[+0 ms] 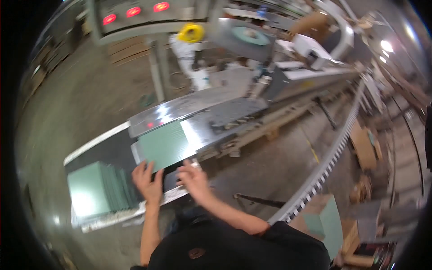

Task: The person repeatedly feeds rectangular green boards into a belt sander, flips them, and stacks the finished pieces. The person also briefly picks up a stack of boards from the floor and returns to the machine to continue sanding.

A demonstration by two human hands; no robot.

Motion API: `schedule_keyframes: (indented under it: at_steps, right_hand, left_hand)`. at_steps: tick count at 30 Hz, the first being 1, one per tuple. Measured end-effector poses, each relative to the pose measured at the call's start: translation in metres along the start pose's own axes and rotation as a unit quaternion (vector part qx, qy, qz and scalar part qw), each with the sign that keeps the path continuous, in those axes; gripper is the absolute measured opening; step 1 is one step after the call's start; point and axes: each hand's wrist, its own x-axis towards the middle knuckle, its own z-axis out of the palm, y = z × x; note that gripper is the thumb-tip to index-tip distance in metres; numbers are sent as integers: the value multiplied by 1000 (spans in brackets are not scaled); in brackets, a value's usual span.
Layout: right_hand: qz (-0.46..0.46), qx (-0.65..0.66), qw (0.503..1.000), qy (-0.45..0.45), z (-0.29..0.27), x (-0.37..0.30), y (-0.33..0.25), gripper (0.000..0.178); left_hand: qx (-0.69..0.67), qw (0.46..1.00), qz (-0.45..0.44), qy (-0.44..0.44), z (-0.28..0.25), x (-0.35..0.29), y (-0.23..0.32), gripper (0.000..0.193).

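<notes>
A flat, pale green sheet or stack of sheets (164,146) lies on the metal machine bed in front of me. My left hand (148,183) is at its near left corner, fingers and thumb apart, the fingertips at the edge. Close to the near right corner is my right hand (193,181), its fingers loosely bent and apart, with nothing visible in them. Whether its fingertips touch the sheet I cannot tell. To the left, a leaning row of several similar green sheets (94,189) rests on a dark table (105,150) with white edges.
A control panel with red displays (133,12) stands at the back left. A yellow ring-shaped roll (191,33) is behind the bed. The long machine (306,78) runs away to the right, and a curved roller rail (333,157) passes beside me. Green-sided boxes (330,225) are at lower right.
</notes>
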Motion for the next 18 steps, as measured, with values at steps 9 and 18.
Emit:
schedule_keyframes:
  at_steps: [9,18]
  right_hand:
    - [-44,-52,998,2,12,5,3,57]
    - [-74,-10,996,53,-30,22,-13,36]
  left_hand:
    - [44,997,36,-59,-3,3,-3,40]
    - [29,993,93,-63,34,18,36,37]
